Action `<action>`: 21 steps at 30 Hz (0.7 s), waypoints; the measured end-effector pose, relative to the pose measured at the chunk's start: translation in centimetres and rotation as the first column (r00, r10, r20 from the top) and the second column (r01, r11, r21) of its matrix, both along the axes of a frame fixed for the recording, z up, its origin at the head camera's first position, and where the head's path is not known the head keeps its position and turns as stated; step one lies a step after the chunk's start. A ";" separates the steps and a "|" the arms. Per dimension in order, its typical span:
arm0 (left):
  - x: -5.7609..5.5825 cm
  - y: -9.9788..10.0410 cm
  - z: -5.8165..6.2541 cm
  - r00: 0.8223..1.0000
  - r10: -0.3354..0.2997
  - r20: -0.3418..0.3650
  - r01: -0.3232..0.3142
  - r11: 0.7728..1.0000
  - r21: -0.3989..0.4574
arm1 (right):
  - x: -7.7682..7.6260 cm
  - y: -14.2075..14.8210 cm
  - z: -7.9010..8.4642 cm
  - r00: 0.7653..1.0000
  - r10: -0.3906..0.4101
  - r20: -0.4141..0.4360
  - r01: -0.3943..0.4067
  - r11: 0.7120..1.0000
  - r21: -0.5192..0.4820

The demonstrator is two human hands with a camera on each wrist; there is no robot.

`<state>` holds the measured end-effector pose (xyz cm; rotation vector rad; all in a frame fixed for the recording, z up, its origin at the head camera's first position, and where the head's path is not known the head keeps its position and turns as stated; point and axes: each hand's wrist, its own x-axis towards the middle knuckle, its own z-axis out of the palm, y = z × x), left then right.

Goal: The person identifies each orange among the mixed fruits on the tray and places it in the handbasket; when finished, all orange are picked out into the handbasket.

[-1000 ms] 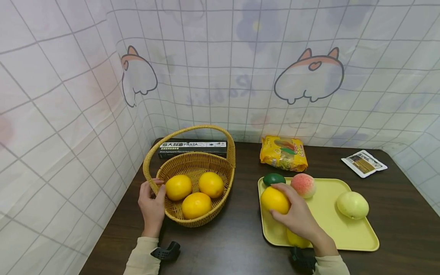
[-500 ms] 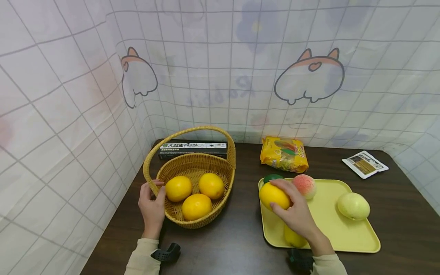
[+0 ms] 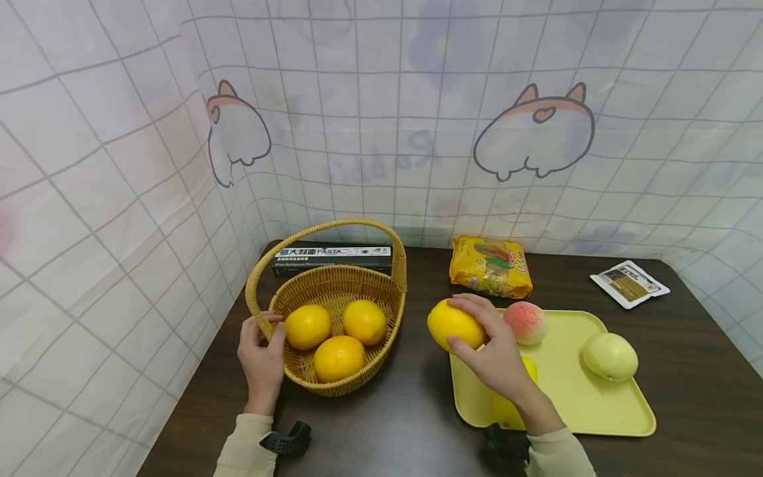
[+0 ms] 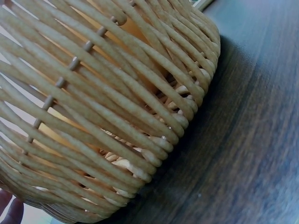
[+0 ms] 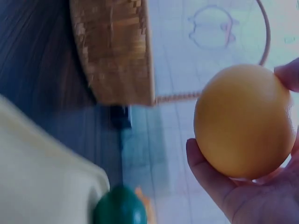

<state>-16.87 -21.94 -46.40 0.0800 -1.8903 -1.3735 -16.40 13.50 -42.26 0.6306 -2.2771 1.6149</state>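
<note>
My right hand (image 3: 493, 344) grips a lemon (image 3: 456, 324), held above the left edge of the yellow tray (image 3: 587, 411); the right wrist view shows thumb and fingers around the smooth lemon (image 5: 245, 122). My left hand (image 3: 262, 361) holds the wicker basket (image 3: 390, 344) at its left side, where the handle meets the rim. Inside the basket lie three lemons (image 3: 338, 358). On the tray are a peach (image 3: 526, 322), a pale green round fruit (image 3: 609, 356) and a yellow thing (image 3: 507, 412) partly hidden by my right arm. A dark green fruit (image 5: 120, 207) shows in the right wrist view.
Behind the basket lies a black pasta box (image 3: 334, 258). A yellow noodle packet (image 3: 490, 266) sits behind the tray, and a white sachet (image 3: 630, 283) lies at the back right. Grid-patterned cloth (image 3: 369, 99) hangs behind the dark table (image 3: 405, 411).
My right hand has carried the lemon up and left, from over the tray to past its left edge. The left hand stays on the basket, which has not moved.
</note>
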 end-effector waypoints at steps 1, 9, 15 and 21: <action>0.0 0.0 0.0 1.000 -0.001 -0.002 0.001 1.000 0.001 | -0.1 -0.5 0.1 1.000 0.004 0.015 -0.004 1.000 -0.010; 0.0 -0.2 0.1 1.000 -0.008 -0.008 0.008 1.000 0.013 | -1.2 -5.1 0.1 0.991 0.059 0.120 -0.049 0.995 -0.083; 0.1 -0.2 0.1 1.000 -0.002 -0.013 0.002 1.000 0.011 | -2.7 -8.3 -0.2 0.973 0.113 0.202 -0.078 0.982 -0.172; 0.0 -0.2 0.0 1.000 0.000 -0.015 0.001 1.000 0.014 | -3.0 -11.0 0.4 0.959 0.144 0.243 -0.090 0.971 -0.220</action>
